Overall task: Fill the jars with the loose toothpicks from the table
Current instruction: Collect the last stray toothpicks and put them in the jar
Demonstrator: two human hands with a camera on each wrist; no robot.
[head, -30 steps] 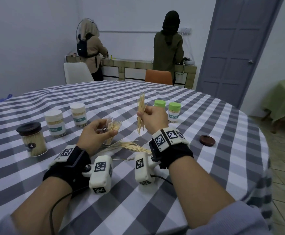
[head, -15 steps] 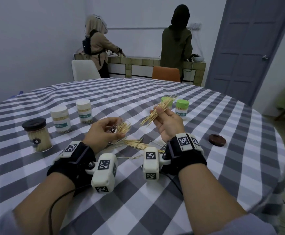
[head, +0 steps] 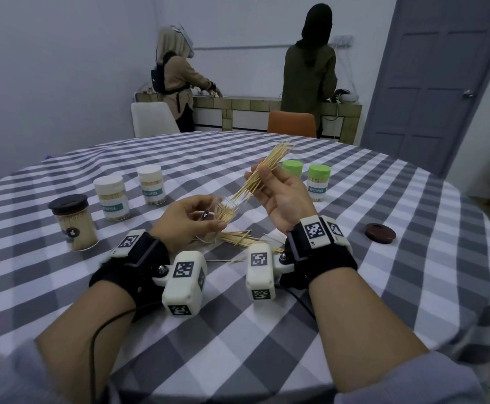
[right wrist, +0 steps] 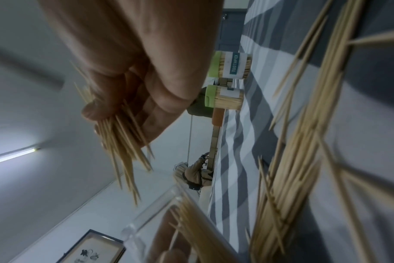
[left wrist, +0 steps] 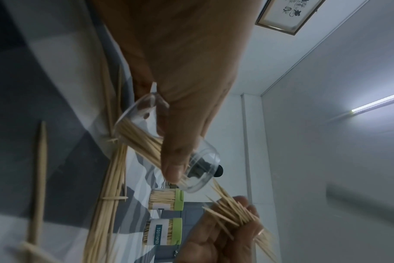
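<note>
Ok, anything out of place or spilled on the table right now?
Loose toothpicks lie scattered on the tablecloth beneath the hands, some crossed. A brown lid sits alone at the right, off the open jar the left hand holds tilted.

- Our left hand [head: 189,221] and right hand [head: 281,196] hang close together above the counter [head: 296,330]; between them sit the tilted clear jar [head: 224,209] and a toothpick bundle [head: 262,173].
- Loose toothpicks [head: 246,239] lie directly beneath both hands.
- To the left stand a dark-lidded jar [head: 73,221] and two white-lidded jars [head: 111,196].
- Two green-lidded jars [head: 319,182] stand just behind our right hand.
- A brown lid [head: 380,233] lies well apart on the right, with open cloth around it.
</note>
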